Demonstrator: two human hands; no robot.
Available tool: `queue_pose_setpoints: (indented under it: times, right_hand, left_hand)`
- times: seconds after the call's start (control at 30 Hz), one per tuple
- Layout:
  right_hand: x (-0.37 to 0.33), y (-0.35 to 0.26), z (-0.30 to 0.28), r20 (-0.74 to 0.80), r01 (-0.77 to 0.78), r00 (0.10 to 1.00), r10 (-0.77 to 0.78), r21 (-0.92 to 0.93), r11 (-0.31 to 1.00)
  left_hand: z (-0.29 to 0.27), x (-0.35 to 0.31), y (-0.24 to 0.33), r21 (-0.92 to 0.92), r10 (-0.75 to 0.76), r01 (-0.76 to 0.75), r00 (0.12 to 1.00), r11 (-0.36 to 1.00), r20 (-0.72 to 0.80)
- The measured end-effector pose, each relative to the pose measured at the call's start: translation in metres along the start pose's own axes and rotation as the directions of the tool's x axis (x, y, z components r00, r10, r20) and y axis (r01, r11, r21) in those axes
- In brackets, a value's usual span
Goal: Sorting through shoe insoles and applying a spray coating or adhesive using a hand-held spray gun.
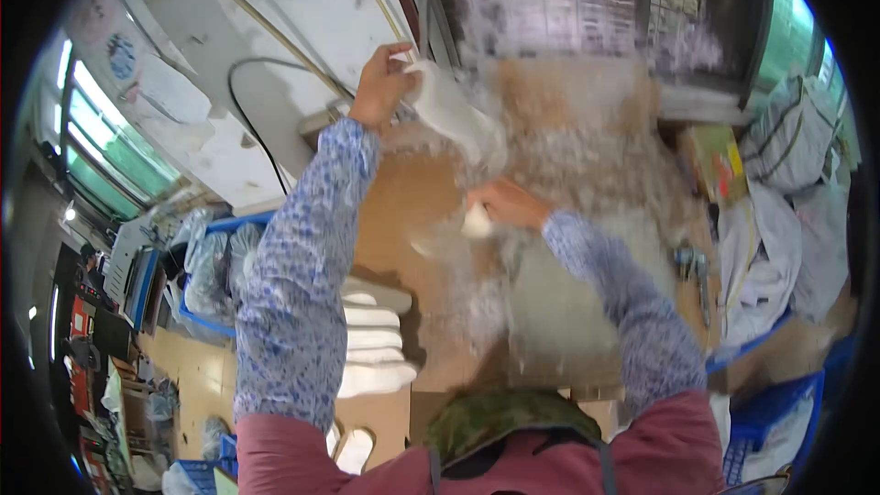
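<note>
My left hand (383, 87) is raised at the far side of the work surface, its fingers closed on the upper end of a long white fabric piece (454, 115). The piece hangs slanting down to the right, and its lower end is blurred. Just below that end, my right hand (509, 204) is closed around a small white clump (476, 221); its exact kind is unclear. Left of my right hand, another pale piece (433, 240) lies blurred on the brown board (394, 197). Several long white rounded pieces (371, 348) lie in a row beside my left forearm.
Loose greyish-white fluff (596, 160) spreads over the right side. A drill-like tool (692, 270) lies near the right edge, beside white sacks (761, 257). A blue crate (211, 284) with plastic bags stands at left. A black cable (240, 105) loops along the white wall panel.
</note>
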State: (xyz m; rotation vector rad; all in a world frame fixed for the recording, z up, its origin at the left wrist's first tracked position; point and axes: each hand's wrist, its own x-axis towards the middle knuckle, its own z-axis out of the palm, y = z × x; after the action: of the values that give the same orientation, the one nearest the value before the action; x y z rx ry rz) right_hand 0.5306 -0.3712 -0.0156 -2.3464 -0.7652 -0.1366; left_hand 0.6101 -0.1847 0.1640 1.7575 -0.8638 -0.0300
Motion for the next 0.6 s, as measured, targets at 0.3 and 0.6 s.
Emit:
queue_pose_setpoints:
  times: [0.3,0.6]
  right_hand:
    - [-0.026,-0.072,-0.196,-0.948,0.311,0.318,-0.006,0.099,0.945]
    - [0.022,-0.012,-0.110,-0.570,-0.083,0.791,0.224,0.264,0.961]
  left_hand:
    - [-0.040,0.005,0.019,-0.209,-0.060,0.019,0.980,0.978,-0.192]
    - [-0.038,-0.006,0.065,0.253,0.118,-0.070,0.977,0.965,-0.180]
